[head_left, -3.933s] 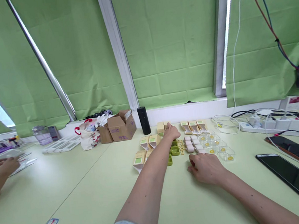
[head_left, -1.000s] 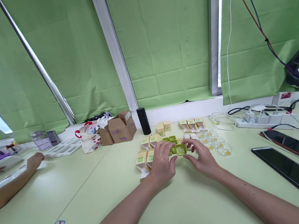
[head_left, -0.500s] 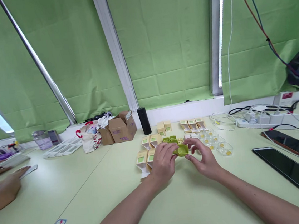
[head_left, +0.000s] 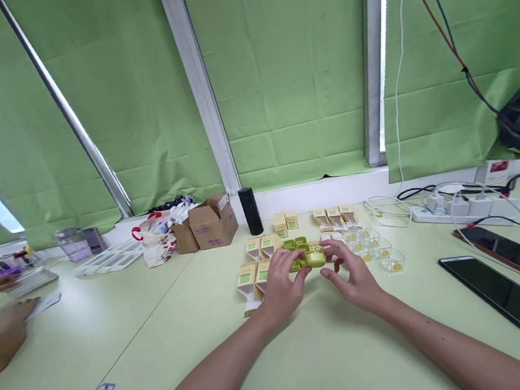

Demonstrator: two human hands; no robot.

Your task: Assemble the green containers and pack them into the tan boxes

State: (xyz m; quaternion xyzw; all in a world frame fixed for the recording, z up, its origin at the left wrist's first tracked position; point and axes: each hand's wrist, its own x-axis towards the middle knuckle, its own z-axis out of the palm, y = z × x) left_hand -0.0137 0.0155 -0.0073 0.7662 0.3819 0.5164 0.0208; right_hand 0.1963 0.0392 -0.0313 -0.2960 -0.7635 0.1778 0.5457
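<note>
A small rounded green plastic case (head_left: 315,259) is held between the thumb and fingers of my left hand (head_left: 285,283). Its smooth, shiny face is turned toward me. At the case's right end is my right hand (head_left: 351,275), thumb and forefinger apart around it; I cannot tell whether they touch it. More green cases (head_left: 300,241) lie just behind my hands, partly covered by them. Left of my left hand stand several small cream cartons with green labels (head_left: 247,278). Beyond my right hand sit clear plastic cups with yellow centres (head_left: 392,260).
Phones (head_left: 506,292) and a power strip (head_left: 449,209) with cables lie on the right. Farther back are a black cylinder (head_left: 250,211), a cardboard box (head_left: 213,222), a cloth bag (head_left: 156,243) and more cartons (head_left: 335,218). Another person's hands (head_left: 9,327) work at far left.
The green case has been turned over: its hollow inside faced up before, and now a smooth face shows. My hands have barely shifted. The other person's hands moved left.
</note>
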